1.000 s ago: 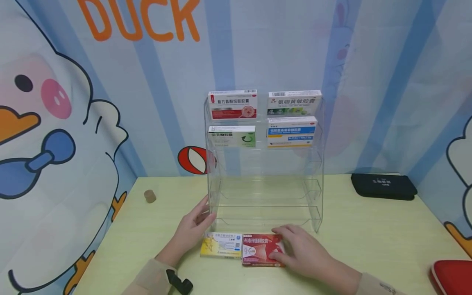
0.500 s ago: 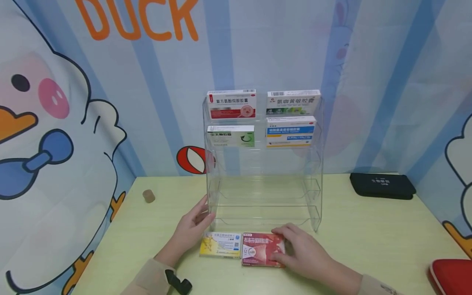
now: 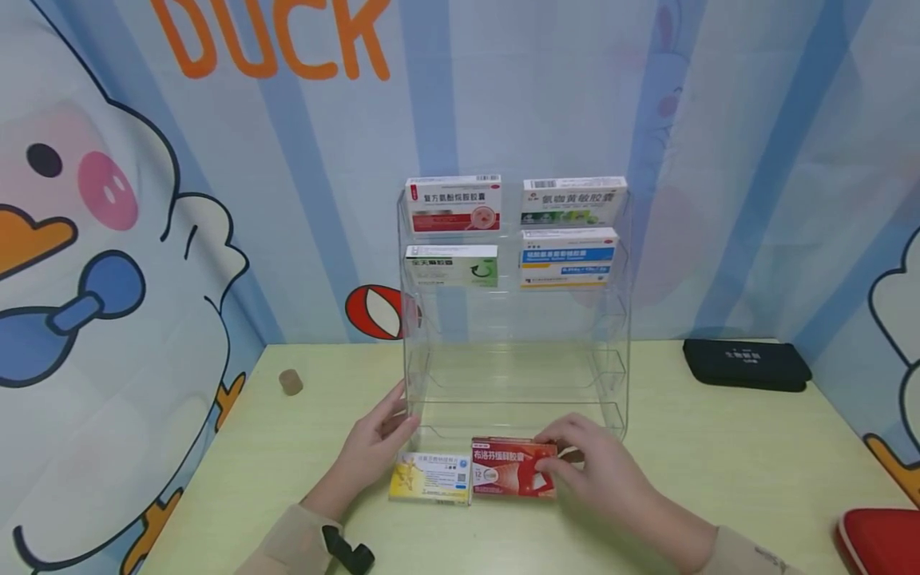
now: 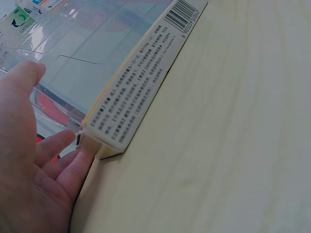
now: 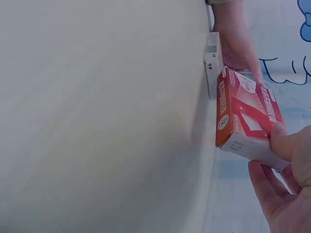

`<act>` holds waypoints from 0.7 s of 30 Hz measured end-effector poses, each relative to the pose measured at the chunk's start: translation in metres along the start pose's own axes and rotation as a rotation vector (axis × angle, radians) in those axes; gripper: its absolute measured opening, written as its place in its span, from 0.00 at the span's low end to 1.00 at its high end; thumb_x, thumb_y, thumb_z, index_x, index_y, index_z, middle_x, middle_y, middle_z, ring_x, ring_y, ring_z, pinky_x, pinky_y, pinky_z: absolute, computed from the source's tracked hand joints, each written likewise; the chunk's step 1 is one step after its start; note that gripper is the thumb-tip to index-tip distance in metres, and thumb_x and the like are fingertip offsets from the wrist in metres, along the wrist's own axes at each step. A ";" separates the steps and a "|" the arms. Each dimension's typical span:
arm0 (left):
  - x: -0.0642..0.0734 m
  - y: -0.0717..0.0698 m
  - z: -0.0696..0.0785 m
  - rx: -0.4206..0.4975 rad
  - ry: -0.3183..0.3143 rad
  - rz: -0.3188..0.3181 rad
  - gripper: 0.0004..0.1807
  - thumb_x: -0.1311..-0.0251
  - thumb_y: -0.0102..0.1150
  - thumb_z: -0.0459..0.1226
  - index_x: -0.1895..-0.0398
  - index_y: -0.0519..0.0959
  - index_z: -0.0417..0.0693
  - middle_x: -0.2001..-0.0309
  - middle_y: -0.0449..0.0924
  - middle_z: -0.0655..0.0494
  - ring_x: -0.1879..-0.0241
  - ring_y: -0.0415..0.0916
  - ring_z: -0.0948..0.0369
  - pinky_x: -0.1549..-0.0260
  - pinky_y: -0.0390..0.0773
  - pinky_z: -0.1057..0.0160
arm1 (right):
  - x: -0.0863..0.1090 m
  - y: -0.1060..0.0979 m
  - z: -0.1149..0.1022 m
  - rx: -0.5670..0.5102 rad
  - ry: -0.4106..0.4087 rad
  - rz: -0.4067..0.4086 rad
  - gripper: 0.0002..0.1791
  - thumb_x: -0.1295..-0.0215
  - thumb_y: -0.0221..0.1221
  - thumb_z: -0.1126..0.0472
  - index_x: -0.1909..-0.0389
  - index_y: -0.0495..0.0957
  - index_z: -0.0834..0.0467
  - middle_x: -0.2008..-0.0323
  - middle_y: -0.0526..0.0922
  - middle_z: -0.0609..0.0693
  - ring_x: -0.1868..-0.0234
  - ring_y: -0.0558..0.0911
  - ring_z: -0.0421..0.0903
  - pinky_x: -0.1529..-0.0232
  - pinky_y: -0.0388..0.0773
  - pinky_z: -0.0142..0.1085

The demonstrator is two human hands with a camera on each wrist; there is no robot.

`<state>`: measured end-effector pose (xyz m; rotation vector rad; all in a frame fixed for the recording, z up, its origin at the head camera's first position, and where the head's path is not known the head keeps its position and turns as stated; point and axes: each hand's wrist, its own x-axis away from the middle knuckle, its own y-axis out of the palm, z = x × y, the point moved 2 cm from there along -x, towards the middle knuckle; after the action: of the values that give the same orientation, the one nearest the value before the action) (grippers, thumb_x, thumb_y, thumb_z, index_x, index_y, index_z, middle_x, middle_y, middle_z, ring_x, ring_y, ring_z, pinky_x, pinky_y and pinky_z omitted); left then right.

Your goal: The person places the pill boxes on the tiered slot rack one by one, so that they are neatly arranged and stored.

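Note:
In the head view my right hand [image 3: 600, 471] pinches the right end of a red medicine box [image 3: 506, 473], thumb on the printed face and fingers behind. The box is tilted up, its top edge near the rack's foot; the right wrist view shows the same red box [image 5: 250, 109] raised at an angle. My left hand [image 3: 366, 447] holds the lower left side of a clear acrylic display rack [image 3: 513, 414], thumb at the front edge, fingers along the outside. A yellow and white medicine box [image 3: 431, 477] lies flat before the rack; its printed side [image 4: 141, 82] fills the left wrist view's middle.
Higher on the rack stand a white and red box [image 3: 455, 205], a white and green box [image 3: 573, 201], a pale green box [image 3: 451, 267] and a blue and white box [image 3: 568, 259]. A small brown cylinder [image 3: 291, 382], black pouch [image 3: 747, 365] and red case [image 3: 882, 543] lie around.
My right hand has lifted the red box from lying flat and shifted it slightly toward the rack, tilting it up. My left hand stays at the rack's side.

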<state>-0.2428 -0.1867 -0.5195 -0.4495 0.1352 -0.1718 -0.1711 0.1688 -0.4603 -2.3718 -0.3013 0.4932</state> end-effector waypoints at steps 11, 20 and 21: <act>-0.001 0.001 -0.001 -0.009 -0.002 -0.001 0.40 0.20 0.63 0.53 0.11 0.58 0.73 0.22 0.77 0.47 0.27 0.81 0.47 0.26 0.80 0.46 | -0.028 -0.031 -0.019 0.047 -0.119 0.223 0.17 0.39 0.78 0.68 0.50 0.89 0.53 0.51 0.87 0.48 0.52 0.90 0.47 0.54 0.94 0.37; 0.001 0.000 0.000 0.005 -0.014 0.001 0.40 0.20 0.64 0.52 0.11 0.59 0.74 0.21 0.76 0.48 0.26 0.81 0.47 0.26 0.79 0.46 | -0.059 -0.050 -0.037 0.013 -0.179 0.430 0.16 0.38 0.77 0.72 0.50 0.89 0.62 0.49 0.87 0.55 0.47 0.88 0.50 0.51 0.93 0.45; 0.000 0.000 0.000 0.004 -0.012 0.000 0.40 0.20 0.64 0.52 0.11 0.58 0.74 0.21 0.76 0.48 0.26 0.81 0.48 0.26 0.79 0.46 | -0.062 -0.051 -0.039 0.006 -0.183 0.442 0.16 0.38 0.76 0.72 0.50 0.88 0.62 0.49 0.86 0.55 0.46 0.88 0.50 0.50 0.93 0.45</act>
<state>-0.2422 -0.1862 -0.5194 -0.4469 0.1230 -0.1687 -0.2150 0.1625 -0.3826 -2.3922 0.1509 0.9161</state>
